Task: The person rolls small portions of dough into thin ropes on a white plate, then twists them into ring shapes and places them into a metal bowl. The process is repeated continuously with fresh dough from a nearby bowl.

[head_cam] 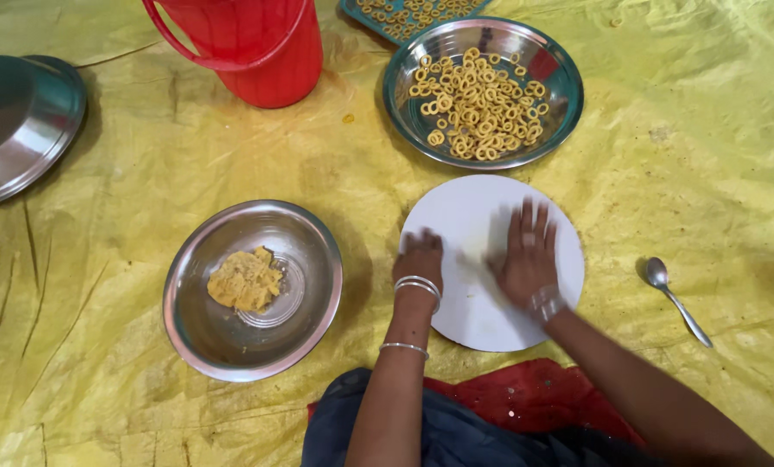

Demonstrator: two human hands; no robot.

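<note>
Right hand (527,256), fingers spread, blurred, presses flat on the round white board (456,311) before the knees, left hand (420,257) curled at its edge; hidden dough could smear or tear.

- we see no packages, labels, signs or screens anywhere in this view.
</note>
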